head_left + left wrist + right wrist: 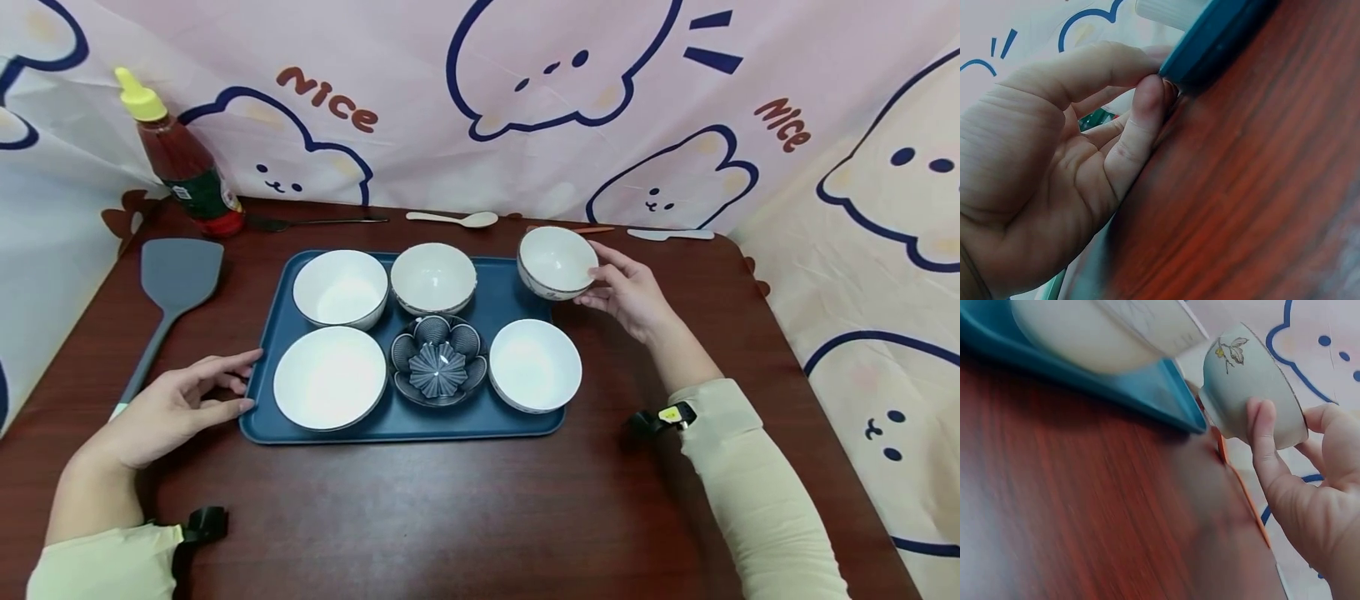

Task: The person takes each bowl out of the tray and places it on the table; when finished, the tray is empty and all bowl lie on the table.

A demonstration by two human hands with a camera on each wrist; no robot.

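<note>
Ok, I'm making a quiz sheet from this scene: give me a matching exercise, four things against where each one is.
Things:
1. sauce bottle
2. flower-shaped dish
3. spatula
4. small bowl

Places:
a. in the right hand, above the tray's far right corner
b. middle of the blue tray
c. far left corner of the table
d. on the table, left of the tray

Pairs: 1-c, 2-b, 3-d, 4-a

Tray [517, 421] centre of table [450, 517]. On tray: two bowls [341, 287] back row, flower dish [438, 360] front centre between two bowls [330, 377]. Held bowl [557, 262] at tray's back right corner, in right hand [633, 292]. Left hand [176, 404] at tray's left edge. Spatula [174, 287] left of tray; bottle [183, 162] behind spatula; spoon [453, 219] behind tray.
</note>
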